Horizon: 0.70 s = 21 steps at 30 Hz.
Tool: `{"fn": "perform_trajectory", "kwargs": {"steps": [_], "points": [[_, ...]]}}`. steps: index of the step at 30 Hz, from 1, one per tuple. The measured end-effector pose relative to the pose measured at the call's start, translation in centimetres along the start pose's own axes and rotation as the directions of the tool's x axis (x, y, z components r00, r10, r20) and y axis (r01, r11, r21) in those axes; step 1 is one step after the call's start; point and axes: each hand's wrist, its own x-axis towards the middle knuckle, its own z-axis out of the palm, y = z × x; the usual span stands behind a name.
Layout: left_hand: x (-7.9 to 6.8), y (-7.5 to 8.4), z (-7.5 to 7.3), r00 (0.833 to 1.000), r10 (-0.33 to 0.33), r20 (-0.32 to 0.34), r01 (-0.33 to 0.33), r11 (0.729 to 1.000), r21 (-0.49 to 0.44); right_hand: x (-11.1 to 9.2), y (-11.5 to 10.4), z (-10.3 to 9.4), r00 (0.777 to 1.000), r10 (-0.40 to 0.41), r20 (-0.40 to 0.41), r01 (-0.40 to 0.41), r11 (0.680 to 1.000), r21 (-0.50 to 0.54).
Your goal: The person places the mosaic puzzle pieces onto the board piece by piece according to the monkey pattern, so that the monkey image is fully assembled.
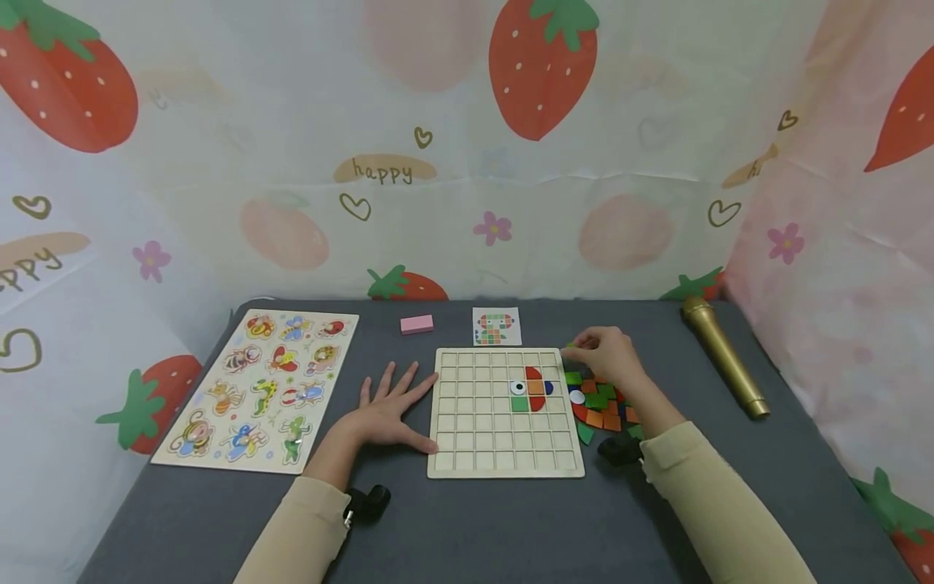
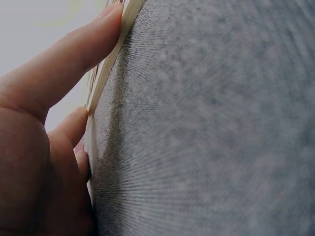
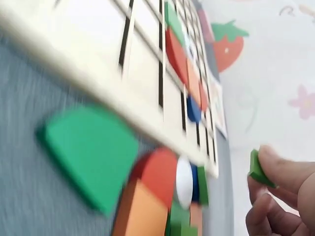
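Note:
A wooden grid board (image 1: 467, 464) lies in the middle of the table, with several coloured tiles set in its right half: red quarter-rounds, an orange square (image 1: 536, 388), a green square, a blue half-round and a white eye piece. My left hand (image 1: 387, 412) is spread flat at the board's left side, its thumb and index fingertip at the edge. At the far right corner my right hand (image 1: 607, 354) pinches a small green tile (image 3: 257, 169) between thumb and finger, held up off the table. Beside the board, under my right forearm, lies a pile of loose tiles (image 1: 594, 418).
Behind the board lie a small pattern card (image 1: 498, 327) and a pink block (image 1: 417, 324). A cartoon insect board (image 1: 248, 389) fills the left of the table. At the right rests a gold microphone (image 1: 726, 357). A strawberry-print cloth hangs behind.

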Motion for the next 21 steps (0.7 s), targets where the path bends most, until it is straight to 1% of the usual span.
{"fn": "perform_trajectory", "kwargs": {"steps": [6,9,13,19,21], "points": [[0.1,-0.1,0.1,1.0,0.002,-0.003,-0.002,1.0,0.002,-0.2,-1.5,1.4,0.994,-0.073,0.084,0.071,0.997,0.025],[0.1,0.0,0.1,1.0,0.0,-0.007,0.0,1.0,0.0,0.0,-2.0,2.3,0.991,-0.102,0.085,0.1,0.995,0.031],[0.1,0.1,0.0,1.0,-0.01,-0.006,0.01,1.0,0.003,0.3,-2.8,3.7,0.99,-0.115,0.08,0.111,0.993,0.051],[0.1,0.1,0.0,1.0,-0.012,-0.006,0.012,1.0,0.006,0.6,-3.4,5.3,0.983,-0.129,0.128,0.117,0.988,0.099],[0.1,0.0,0.0,1.0,-0.007,-0.006,0.007,1.0,0.006,0.8,-3.5,5.7,0.982,-0.137,0.131,0.125,0.988,0.093]]}}
